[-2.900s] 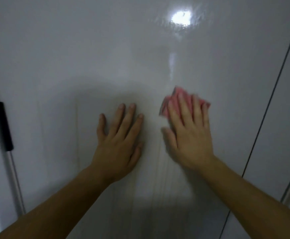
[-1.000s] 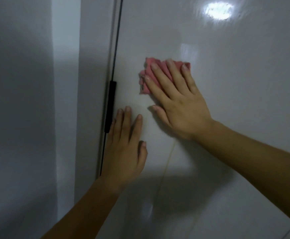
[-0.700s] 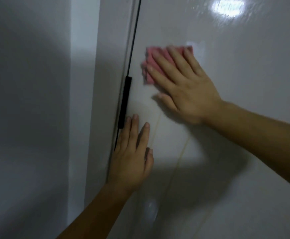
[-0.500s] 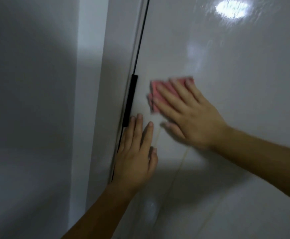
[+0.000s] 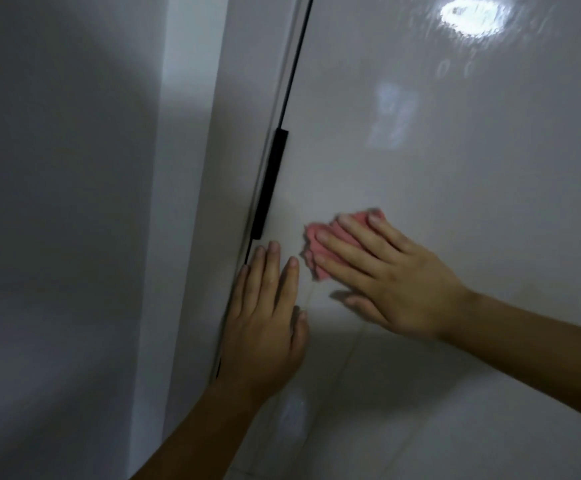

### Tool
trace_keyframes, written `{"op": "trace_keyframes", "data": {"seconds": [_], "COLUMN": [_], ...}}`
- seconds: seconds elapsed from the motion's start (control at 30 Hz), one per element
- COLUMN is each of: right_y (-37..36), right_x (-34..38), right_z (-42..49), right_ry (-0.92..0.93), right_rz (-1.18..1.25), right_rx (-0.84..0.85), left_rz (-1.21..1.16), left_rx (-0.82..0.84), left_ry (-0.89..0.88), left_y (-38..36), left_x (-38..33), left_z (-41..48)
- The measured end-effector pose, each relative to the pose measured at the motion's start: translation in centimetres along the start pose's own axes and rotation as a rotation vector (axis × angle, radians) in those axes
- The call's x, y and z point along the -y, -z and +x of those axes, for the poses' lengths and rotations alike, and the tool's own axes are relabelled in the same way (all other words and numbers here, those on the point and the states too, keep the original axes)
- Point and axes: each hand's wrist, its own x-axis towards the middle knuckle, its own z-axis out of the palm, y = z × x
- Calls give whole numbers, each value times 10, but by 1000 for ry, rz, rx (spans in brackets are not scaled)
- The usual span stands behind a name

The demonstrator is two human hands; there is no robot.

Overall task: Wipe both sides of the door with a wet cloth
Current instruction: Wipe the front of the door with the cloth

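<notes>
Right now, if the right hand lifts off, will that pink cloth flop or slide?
Probably floppy: the pink cloth bunches in folds under the right hand. Likely to slide down: only flat fingers press it to the glossy door.

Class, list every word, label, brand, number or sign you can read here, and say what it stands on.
None: no text can be read. The door, the cloth and the black hinge bear no writing. The bright patch on the door is a reflection, not a sign.

Probably a home: glossy white door (image 5: 420, 168) with a black hinge (image 5: 270, 183) beside a plain wall (image 5: 57, 202)
</notes>
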Motion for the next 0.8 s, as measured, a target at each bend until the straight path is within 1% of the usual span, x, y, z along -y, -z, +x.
{"op": "trace_keyframes", "data": {"seconds": [0.07,0.2,0.27,0.43,0.53,0.6,0.67,0.73,0.8], "right_y": [-2,4,2,-8,-9,-9,-11,-17,-19], "right_x": [0,-4,-1,14,11,15,23,32,39], "right_z": [-6,51,58,-19,-17,4,5,-21,-61], "right_ry": [27,45,47,54,69,22,-47,-116,-174], "right_rz": [-12,-18,-11,40,31,32,51,55,54], "right_rx": [7,-18,-15,50,49,11,-6,12,50], "left_rz": [6,18,13,-26,-37,-33,-32,-23,-29], "left_rx": [16,12,1,9,17,14,3,-10,-4], "left_ry": [3,-7,7,35,22,37,72,74,33], "left_y": [-4,-12,-14,-12,-12,-12,-10,-9,-9], "left_x": [2,5,2,0,1,-3,-10,-16,-21], "left_z": [-9,-18,-17,-16,-16,-14,-13,-12,-9]}}
